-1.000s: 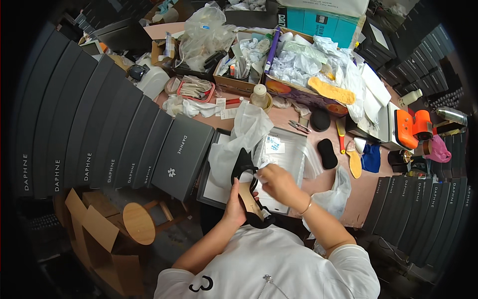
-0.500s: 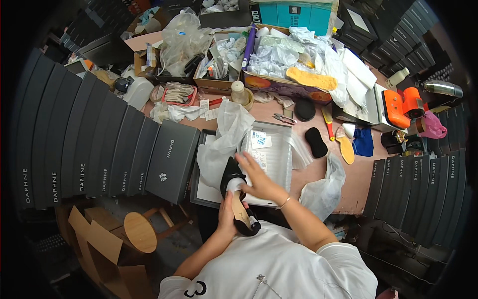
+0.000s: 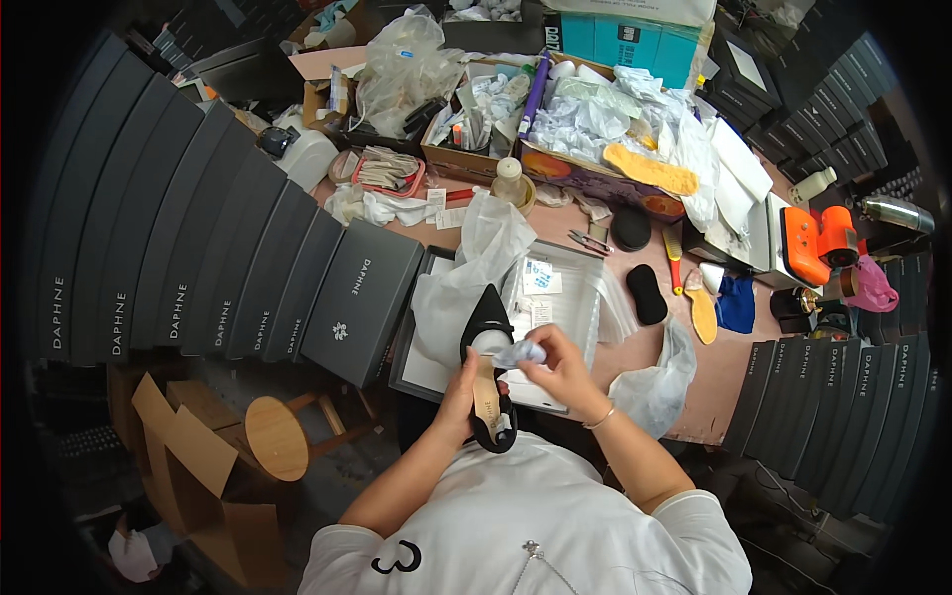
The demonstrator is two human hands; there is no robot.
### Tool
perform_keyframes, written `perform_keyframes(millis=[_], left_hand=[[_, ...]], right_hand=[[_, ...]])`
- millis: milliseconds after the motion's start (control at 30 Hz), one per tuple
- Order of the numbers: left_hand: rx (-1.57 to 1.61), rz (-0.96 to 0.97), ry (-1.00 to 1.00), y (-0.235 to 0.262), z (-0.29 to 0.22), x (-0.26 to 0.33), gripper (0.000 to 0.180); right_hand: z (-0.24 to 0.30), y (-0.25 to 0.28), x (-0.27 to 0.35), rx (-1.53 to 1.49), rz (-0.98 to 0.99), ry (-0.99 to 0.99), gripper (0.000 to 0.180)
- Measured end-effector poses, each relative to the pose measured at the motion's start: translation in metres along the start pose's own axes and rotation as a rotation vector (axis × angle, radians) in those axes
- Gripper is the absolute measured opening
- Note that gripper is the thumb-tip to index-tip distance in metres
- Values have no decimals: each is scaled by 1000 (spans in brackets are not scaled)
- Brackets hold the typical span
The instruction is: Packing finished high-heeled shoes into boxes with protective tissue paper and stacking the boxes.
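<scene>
My left hand is closed around the side of a black pointed-toe shoe with a beige insole. The shoe's toe points away from me, and its heel end is close to my shirt. Just right of the shoe's opening, my right hand pinches a crumpled wad of pale tissue paper. Beneath both hands lies an open shoebox, with white wrapping paper spilling over its left part and small printed cards inside.
Dark shoeboxes stand in a row at the left, and more at the right. A carton of crumpled paper sits at the back. Scissors, a black sponge-like pad, a brush and a yellow insole lie right of the box.
My right hand, earlier spread beside the shoe, has drawn back a little to the right and now pinches the paper wad. The view has shifted, and the shoe stays in my left hand.
</scene>
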State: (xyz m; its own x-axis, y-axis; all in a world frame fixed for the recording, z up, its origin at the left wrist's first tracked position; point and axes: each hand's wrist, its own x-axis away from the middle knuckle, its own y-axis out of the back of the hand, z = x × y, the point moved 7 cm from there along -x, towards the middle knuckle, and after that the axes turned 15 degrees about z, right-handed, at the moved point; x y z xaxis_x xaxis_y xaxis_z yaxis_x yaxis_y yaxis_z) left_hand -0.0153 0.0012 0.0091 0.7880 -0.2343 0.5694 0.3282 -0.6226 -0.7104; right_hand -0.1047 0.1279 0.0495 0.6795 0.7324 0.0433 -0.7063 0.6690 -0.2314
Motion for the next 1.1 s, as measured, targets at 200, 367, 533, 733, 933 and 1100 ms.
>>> perform_keyframes(millis=[200,367,533,733,933,1100], left_hand=[[-191,14,-115,-15,-1,3,41],[-42,78,-77,-6,9,-4,42],[-213,-36,-197,-15,12,6,46],[-119,42,-17,-13,35,6,38],[-162,-8,-105,-7,31,6,46],[-128,11,-91,-10,33,6,48]], right_hand=[[25,-24,2,997,-18,230,41],[9,-27,7,714,-53,57,32],[14,-25,15,512,-12,-83,34],[25,-20,19,1028,-133,267,27],[5,-26,27,631,32,-24,22],[18,-29,35,783,110,112,17]])
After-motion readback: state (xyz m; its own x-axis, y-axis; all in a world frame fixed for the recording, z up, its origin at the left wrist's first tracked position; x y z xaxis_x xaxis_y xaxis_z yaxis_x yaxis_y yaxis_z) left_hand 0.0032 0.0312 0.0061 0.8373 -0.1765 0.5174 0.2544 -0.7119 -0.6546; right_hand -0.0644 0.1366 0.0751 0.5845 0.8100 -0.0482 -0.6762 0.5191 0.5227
